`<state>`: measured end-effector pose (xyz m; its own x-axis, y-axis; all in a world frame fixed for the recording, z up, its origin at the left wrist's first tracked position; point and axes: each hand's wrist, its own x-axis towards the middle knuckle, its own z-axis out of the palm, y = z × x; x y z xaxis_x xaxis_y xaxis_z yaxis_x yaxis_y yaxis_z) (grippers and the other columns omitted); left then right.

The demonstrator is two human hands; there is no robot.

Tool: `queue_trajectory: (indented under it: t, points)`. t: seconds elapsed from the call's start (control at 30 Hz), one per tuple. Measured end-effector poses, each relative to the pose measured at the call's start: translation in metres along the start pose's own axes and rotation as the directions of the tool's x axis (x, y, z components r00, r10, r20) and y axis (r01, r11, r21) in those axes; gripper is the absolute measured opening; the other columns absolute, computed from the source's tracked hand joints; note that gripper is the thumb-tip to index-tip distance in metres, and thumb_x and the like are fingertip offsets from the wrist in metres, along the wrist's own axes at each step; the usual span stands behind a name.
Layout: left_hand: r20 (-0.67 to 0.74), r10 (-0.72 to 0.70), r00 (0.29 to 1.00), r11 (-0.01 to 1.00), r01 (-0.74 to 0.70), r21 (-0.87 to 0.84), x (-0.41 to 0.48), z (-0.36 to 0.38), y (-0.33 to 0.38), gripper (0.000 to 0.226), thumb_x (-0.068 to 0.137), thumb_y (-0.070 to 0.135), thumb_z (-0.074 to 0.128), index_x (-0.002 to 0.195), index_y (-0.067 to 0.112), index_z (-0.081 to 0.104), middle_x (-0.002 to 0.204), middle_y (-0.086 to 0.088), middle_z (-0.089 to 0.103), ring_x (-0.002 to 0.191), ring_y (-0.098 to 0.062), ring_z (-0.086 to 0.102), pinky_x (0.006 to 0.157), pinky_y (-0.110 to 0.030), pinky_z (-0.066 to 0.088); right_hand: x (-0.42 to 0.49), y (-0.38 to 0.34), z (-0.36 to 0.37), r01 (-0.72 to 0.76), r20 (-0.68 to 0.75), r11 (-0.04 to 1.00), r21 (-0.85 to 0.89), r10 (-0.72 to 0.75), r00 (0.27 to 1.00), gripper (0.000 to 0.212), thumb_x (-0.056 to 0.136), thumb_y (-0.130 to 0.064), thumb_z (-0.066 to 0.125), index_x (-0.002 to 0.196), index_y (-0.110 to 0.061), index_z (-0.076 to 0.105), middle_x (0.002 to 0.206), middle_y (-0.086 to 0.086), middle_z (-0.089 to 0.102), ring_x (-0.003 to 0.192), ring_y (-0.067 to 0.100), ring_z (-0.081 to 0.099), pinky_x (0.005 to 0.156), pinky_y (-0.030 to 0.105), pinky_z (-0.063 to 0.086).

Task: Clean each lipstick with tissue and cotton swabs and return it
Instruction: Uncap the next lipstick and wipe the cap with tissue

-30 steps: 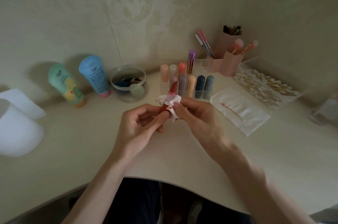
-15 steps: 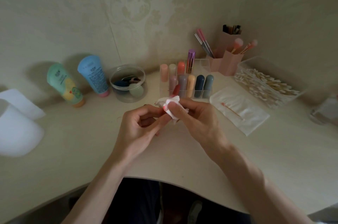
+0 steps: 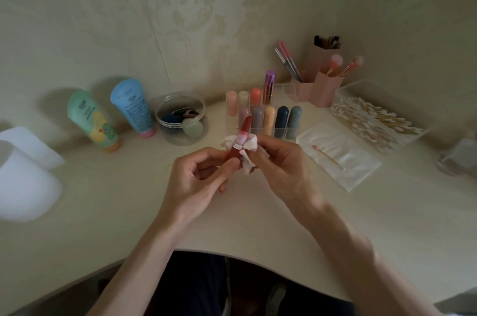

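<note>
Between the two hands, above the worktop [image 3: 124, 202], the uncapped lipstick [image 3: 244, 132] tilts up and away. The left hand [image 3: 198, 179] pinches its base, and the right hand [image 3: 284, 163] pinches a crumpled tissue [image 3: 251, 144] around its collar. Just beyond the hands stands a clear rack [image 3: 289, 91] of lipsticks.

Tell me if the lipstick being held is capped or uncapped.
Uncapped. The lipstick shows a bare red bullet above its pink collar, the tissue bunched round that collar; the left hand grips its base.
</note>
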<state>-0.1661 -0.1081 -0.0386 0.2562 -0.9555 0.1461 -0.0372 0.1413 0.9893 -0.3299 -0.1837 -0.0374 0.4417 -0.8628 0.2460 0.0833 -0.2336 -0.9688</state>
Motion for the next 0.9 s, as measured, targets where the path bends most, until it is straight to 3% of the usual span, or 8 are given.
queue_trajectory:
  t: [0.1, 0.2, 0.33, 0.47, 0.57, 0.7, 0.8, 0.9]
  points:
    - [-0.014, -0.006, 1.0, 1.0, 0.006, 0.007, 0.0008, 0.0, -0.0023, 0.015, 0.086, 0.02, 0.079, 0.097, 0.009, 0.08, 0.081, -0.031, 0.067, 0.058, -0.018, 0.051, 0.06, -0.027, 0.046, -0.0026, -0.0055, -0.0005, -0.022, -0.014, 1.0, 0.018, 0.022, 1.0, 0.018, 0.102, -0.01, 0.065, 0.109, -0.005, 0.081, 0.085, 0.008, 0.078, 0.076, 0.008, 0.068, 0.071, 0.018, 0.052]
    - [-0.043, -0.02, 0.999, 1.0, 0.02, -0.015, 0.0027, 0.0003, -0.0058, 0.018, 0.083, 0.02, 0.08, 0.095, 0.006, 0.079, 0.073, -0.019, 0.067, 0.056, -0.016, 0.051, 0.056, -0.024, 0.044, -0.0048, -0.0089, 0.0007, -0.073, 0.003, 0.997, 0.021, 0.073, 0.997, 0.019, 0.102, -0.019, 0.067, 0.11, -0.01, 0.082, 0.094, 0.015, 0.079, 0.084, 0.011, 0.068, 0.078, 0.024, 0.056]
    - [-0.039, -0.026, 0.999, 1.0, 0.026, 0.0, 0.0018, 0.001, -0.0059, 0.014, 0.083, 0.019, 0.08, 0.093, 0.009, 0.079, 0.069, 0.0, 0.069, 0.056, -0.011, 0.053, 0.055, -0.024, 0.044, -0.004, -0.0068, 0.0001, -0.054, -0.009, 0.998, -0.013, 0.054, 0.999, 0.02, 0.102, -0.017, 0.068, 0.099, -0.003, 0.081, 0.091, 0.018, 0.077, 0.085, 0.019, 0.068, 0.082, 0.032, 0.055]
    - [-0.022, -0.015, 1.0, 0.999, 0.016, 0.05, 0.0006, 0.0012, -0.006, 0.011, 0.085, 0.02, 0.082, 0.092, 0.011, 0.08, 0.081, -0.005, 0.076, 0.064, -0.012, 0.057, 0.059, -0.022, 0.044, -0.0045, -0.0085, -0.0023, -0.067, 0.009, 0.997, -0.039, 0.068, 0.998, 0.017, 0.099, -0.023, 0.072, 0.096, -0.009, 0.083, 0.088, 0.015, 0.077, 0.083, 0.022, 0.07, 0.079, 0.034, 0.053]
    - [-0.007, -0.014, 1.0, 0.998, 0.015, 0.053, 0.0008, 0.0019, -0.005, 0.014, 0.084, 0.021, 0.082, 0.093, 0.011, 0.079, 0.085, -0.012, 0.077, 0.067, -0.022, 0.059, 0.062, -0.029, 0.045, -0.0044, -0.0082, -0.0042, -0.064, 0.042, 0.998, -0.023, 0.065, 0.997, 0.02, 0.1, -0.024, 0.071, 0.104, -0.009, 0.082, 0.1, 0.017, 0.079, 0.102, 0.039, 0.073, 0.093, 0.051, 0.055]
    - [0.026, -0.08, 0.996, 0.994, 0.081, -0.067, 0.003, 0.0021, 0.0007, 0.027, 0.087, 0.022, 0.072, 0.105, 0.003, 0.072, 0.089, -0.015, 0.079, 0.065, -0.024, 0.069, 0.058, -0.027, 0.053, -0.0042, -0.0113, -0.0052, -0.073, 0.035, 0.997, 0.015, 0.073, 0.997, 0.021, 0.1, -0.021, 0.068, 0.109, -0.006, 0.08, 0.104, 0.015, 0.079, 0.1, 0.027, 0.073, 0.094, 0.038, 0.055]
    - [0.027, -0.087, 0.996, 0.993, 0.089, -0.083, 0.0029, 0.0015, 0.0016, 0.025, 0.088, 0.019, 0.069, 0.103, 0.0, 0.073, 0.088, -0.014, 0.079, 0.066, -0.023, 0.071, 0.057, -0.024, 0.053, -0.0033, -0.0089, -0.004, -0.069, 0.025, 0.997, 0.026, 0.068, 0.997, 0.021, 0.1, -0.018, 0.07, 0.111, -0.004, 0.079, 0.105, 0.013, 0.079, 0.096, 0.024, 0.073, 0.091, 0.038, 0.056]
    - [-0.026, -0.054, 0.998, 0.996, 0.052, -0.067, 0.0012, 0.0013, -0.0003, 0.018, 0.085, 0.013, 0.076, 0.095, -0.002, 0.076, 0.084, -0.015, 0.078, 0.063, -0.019, 0.064, 0.06, -0.024, 0.053, -0.0026, -0.0033, -0.0015, -0.049, -0.002, 0.998, -0.032, 0.049, 0.999, 0.021, 0.101, -0.026, 0.07, 0.105, -0.009, 0.081, 0.1, 0.018, 0.078, 0.098, 0.043, 0.07, 0.088, 0.057, 0.055]
